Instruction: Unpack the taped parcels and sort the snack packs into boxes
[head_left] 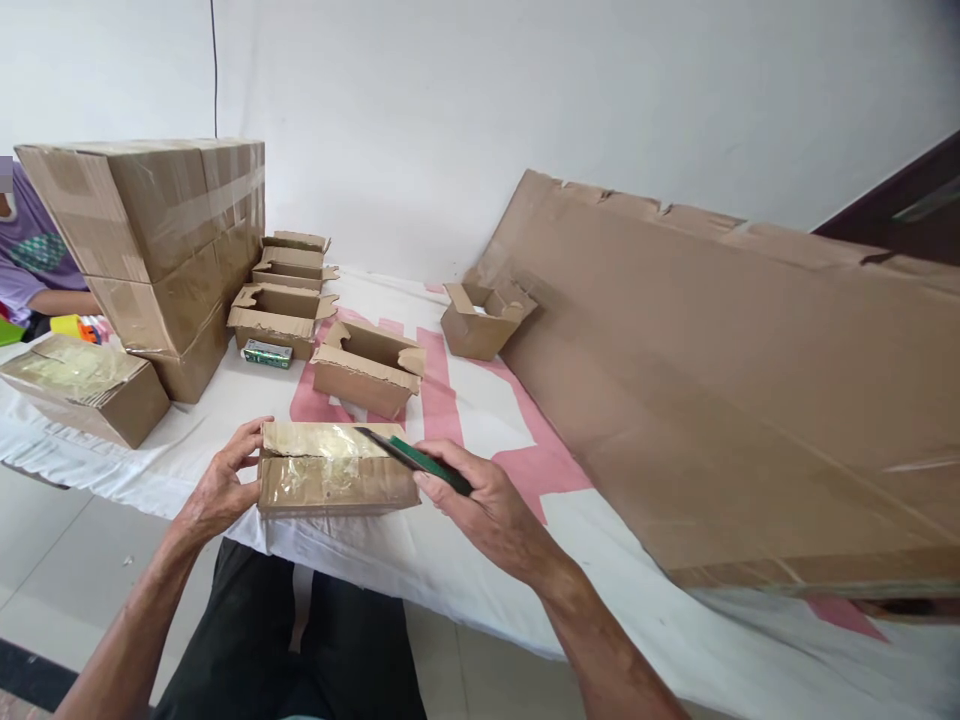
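Note:
A taped cardboard box (330, 485) lies lengthwise at the table's front edge, with a seam running along its top under shiny tape. My left hand (229, 478) grips the box's left end, thumb in front and fingers behind. In my right hand (484, 505) is a green utility knife (431, 465), its dark blade pointing left over the right part of the box top. Whether the blade touches the cardboard I cannot tell. Just behind stands an opened cardboard box (367, 380) with torn flaps.
Stacked sealed boxes (169, 230) rise at the left, with another taped box (82, 385) before them. Several opened boxes (274, 315) and a small green carton (267, 354) stand behind. A large cardboard sheet (712, 400) leans at right beside an opened box (484, 325). A person (37, 240) is far left.

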